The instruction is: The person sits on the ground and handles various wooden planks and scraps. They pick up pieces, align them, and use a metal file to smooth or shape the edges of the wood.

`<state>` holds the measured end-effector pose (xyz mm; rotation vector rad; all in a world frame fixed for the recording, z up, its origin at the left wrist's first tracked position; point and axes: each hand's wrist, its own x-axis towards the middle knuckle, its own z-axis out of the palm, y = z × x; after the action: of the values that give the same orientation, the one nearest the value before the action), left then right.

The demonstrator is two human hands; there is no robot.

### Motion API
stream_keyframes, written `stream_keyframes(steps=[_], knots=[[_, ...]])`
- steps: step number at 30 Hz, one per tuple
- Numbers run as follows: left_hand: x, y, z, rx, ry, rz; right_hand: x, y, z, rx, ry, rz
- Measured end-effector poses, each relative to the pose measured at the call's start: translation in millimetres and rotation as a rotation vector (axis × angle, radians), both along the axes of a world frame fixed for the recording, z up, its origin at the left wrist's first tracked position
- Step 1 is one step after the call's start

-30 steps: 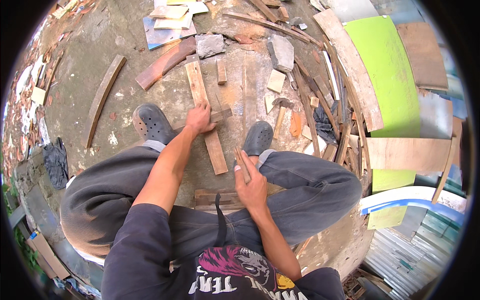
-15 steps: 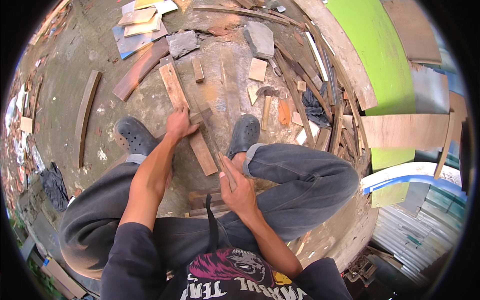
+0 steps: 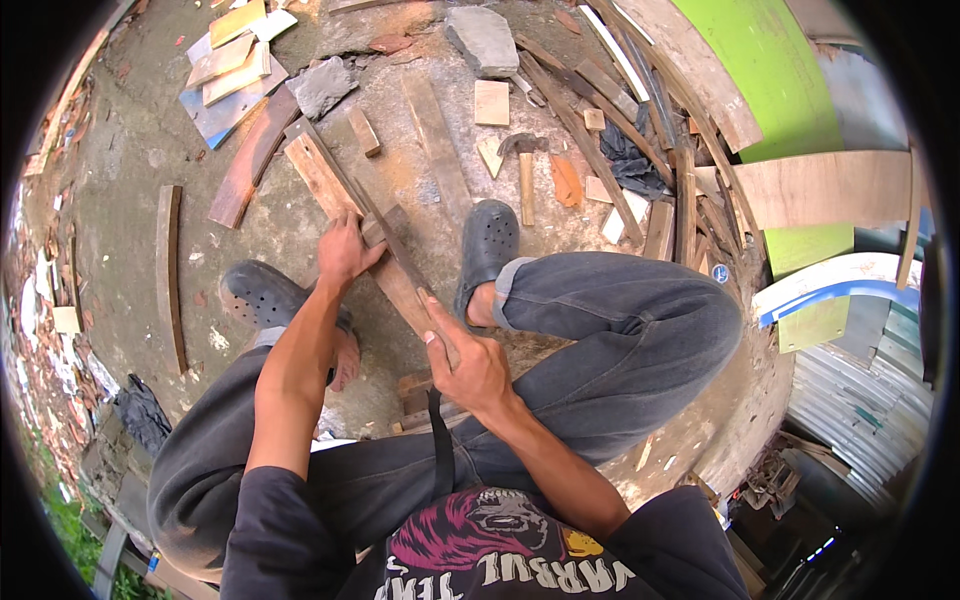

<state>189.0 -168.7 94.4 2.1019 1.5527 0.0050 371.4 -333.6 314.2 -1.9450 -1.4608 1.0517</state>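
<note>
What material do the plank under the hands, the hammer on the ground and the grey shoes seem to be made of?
Plank: bare, unpainted wood, pale brown with grain lines. Hammer: dark head, probably steel, on a plain wooden handle. Shoes: likely moulded rubber or foam, matte dark grey with punched round holes. The left hand and right hand both rest on the plank.

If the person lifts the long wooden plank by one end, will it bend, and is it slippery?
The wooden plank looks thick and straight, so it would probably stay stiff. Its surface seems rough and dry, so the left hand and right hand are unlikely to slip. It lies flat on the ground, so it should slide rather than roll.
</note>
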Motion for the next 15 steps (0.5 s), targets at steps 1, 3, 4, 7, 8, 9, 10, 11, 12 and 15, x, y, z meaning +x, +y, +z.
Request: stream_keyframes(steps=[1, 3, 4, 7, 8, 9, 10, 11, 12, 15], knots=[[3, -1, 5, 0.038, -0.031, -0.012, 2, -1, -2, 0.015, 0.009, -0.016], [8, -5, 14, 0.119, -0.084, -0.028, 7, -3, 1, 0.021, 0.022, -0.045], [6, -5, 11, 0.129, -0.09, -0.008, 9, -3, 3, 0.026, 0.032, -0.056], [11, -8, 6, 0.104, -0.089, 0.058, 16, -9, 6, 0.032, 0.053, -0.076], [15, -9, 7, 0.106, -0.071, 0.082, 17, -12, 5, 0.023, 0.056, -0.081], [17, -9, 5, 0.11, -0.053, 0.108, 17, -14, 3, 0.052, 0.058, -0.083], [20, -10, 3, 0.114, -0.036, 0.133, 16, -15, 2, 0.042, 0.064, -0.077], [22, -10, 1, 0.169, -0.039, 0.156, 16, -15, 3, 0.031, 0.07, -0.072], [26, -11, 0, 0.162, -0.032, 0.183, 16, -15, 2, 0.018, 0.072, -0.069], [36, -11, -2, 0.185, -0.013, 0.29, 15, -14, 7, -0.066, 0.04, -0.058]])
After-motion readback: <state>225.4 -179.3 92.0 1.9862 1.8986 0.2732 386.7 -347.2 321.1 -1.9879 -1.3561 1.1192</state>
